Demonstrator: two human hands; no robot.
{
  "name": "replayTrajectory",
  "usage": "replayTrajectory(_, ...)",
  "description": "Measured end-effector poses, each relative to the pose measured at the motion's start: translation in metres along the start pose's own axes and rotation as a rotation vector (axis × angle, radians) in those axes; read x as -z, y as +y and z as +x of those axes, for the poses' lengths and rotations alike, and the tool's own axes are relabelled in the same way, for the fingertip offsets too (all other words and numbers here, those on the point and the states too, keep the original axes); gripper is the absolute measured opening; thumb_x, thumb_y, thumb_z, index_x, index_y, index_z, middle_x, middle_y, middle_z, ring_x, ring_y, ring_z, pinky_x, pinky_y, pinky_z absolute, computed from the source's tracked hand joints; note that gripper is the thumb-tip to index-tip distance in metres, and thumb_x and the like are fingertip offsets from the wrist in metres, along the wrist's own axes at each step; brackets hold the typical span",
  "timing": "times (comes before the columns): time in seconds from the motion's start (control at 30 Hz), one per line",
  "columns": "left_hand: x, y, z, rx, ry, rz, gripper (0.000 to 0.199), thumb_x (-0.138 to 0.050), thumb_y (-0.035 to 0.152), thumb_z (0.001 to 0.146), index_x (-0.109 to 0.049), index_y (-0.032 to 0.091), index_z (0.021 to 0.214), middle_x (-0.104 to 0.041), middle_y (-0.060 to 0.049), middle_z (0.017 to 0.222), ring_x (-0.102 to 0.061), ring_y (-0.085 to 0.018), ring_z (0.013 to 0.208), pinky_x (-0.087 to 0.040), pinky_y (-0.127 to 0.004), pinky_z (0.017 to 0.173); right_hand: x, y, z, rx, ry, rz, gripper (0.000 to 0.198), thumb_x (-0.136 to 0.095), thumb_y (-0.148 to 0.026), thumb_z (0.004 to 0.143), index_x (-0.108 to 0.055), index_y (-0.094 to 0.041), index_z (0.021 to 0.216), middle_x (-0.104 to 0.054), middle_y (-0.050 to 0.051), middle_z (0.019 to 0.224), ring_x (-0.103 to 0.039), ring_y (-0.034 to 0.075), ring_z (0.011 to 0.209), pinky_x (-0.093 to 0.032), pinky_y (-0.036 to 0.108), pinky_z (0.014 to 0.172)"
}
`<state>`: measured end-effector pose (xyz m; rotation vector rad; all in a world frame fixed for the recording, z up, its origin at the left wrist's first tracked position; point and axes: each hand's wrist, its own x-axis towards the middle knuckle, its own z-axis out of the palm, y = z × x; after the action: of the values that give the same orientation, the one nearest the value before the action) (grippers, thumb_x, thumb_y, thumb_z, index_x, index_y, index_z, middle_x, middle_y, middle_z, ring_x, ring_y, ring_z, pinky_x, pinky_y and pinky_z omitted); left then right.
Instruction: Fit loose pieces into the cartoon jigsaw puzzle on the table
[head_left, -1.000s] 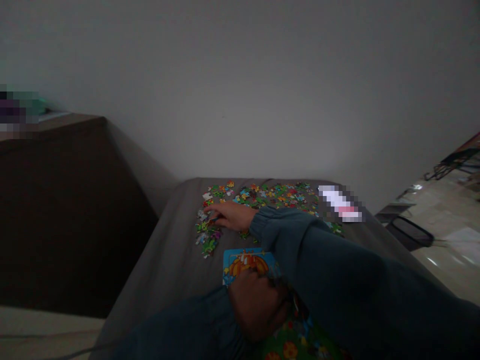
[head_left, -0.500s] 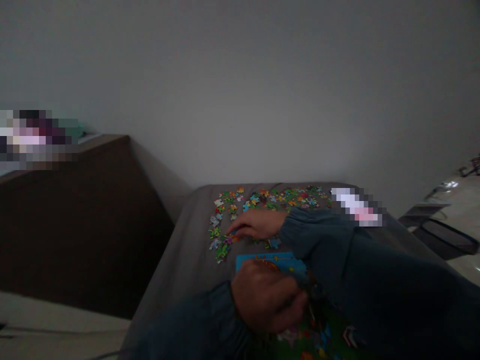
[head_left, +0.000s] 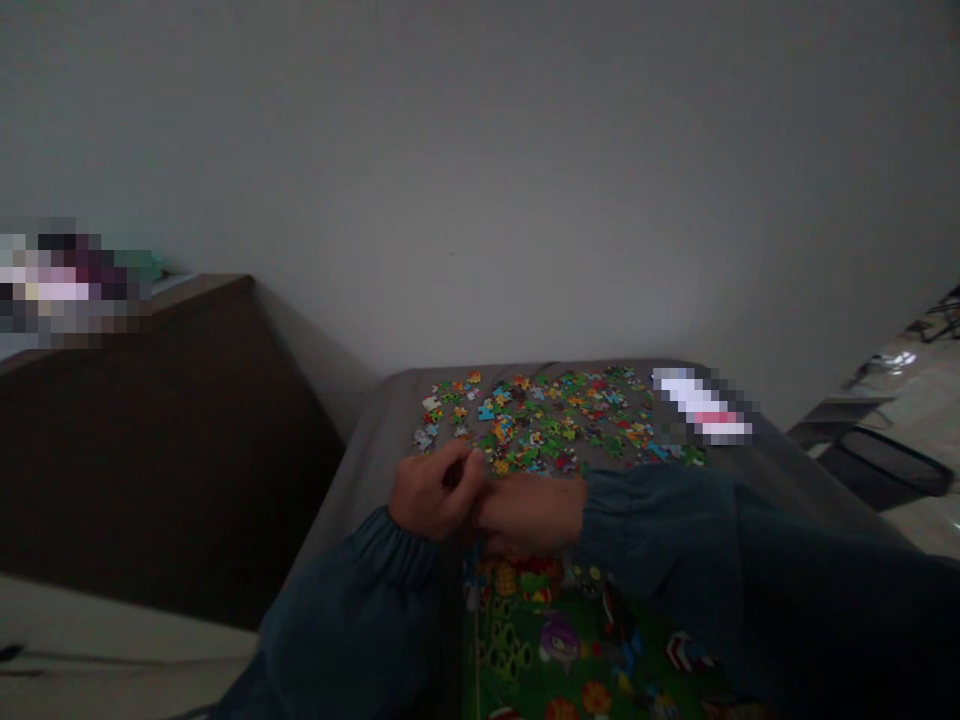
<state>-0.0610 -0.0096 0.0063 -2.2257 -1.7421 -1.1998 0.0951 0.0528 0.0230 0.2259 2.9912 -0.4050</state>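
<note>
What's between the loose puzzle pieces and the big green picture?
In the head view, the right hand, partly overlapped by the left hand, shows between puzzle pieces and green picture.

Puzzle pieces, beyond the left hand and right hand: apparently printed card, smooth-faced. Printed sheet, nearer than the right hand: smooth, paper or card, exact stock indeterminate. Covering, beneath both hands: cloth, matt, softly creased. Sleeves, behind each hand: matt cloth, gathered cuffs. Cabinet, left of the left hand: dull, wood-look. Wall, beyond the hands: matt, smooth. Floor, far right of the right hand: glossy.
</note>
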Motion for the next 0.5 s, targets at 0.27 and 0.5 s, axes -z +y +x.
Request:
replayTrajectory(0.27, -0.007, -0.029, 0.016, 0.235, -0.384, -0.119, 0.045, -0.036, 0.053, 0.096, -0.064, 0.021, 0.081, -0.065, 0.0, 0.065, -0.06, -0.017, 0.062, -0.041, -0.027, 0.061, 0.024, 0.018, -0.016, -0.049, -0.024, -0.054, 0.016, -0.067, -0.022, 0.095, -0.07, -0.015, 0.109, -0.072, 0.011, 0.111, -0.065, 0.023, 0.107, -0.051, 0.033, 0.09)
replayTrajectory(0.5, -0.01, -0.04, 0.012, 0.224, -0.763, -0.253, 0.041, -0.056, 0.059, 0.084, -0.066, 0.02, 0.083, -0.061, 0.002, 0.066, -0.056, -0.016, 0.063, -0.04, -0.026, 0.059, 0.017, 0.027, -0.039, -0.171, -0.081, 0.078, 0.022, -0.07, -0.029, 0.094, -0.069, -0.016, 0.112, -0.073, 0.008, 0.106, -0.067, 0.022, 0.098, -0.048, 0.031, 0.08)
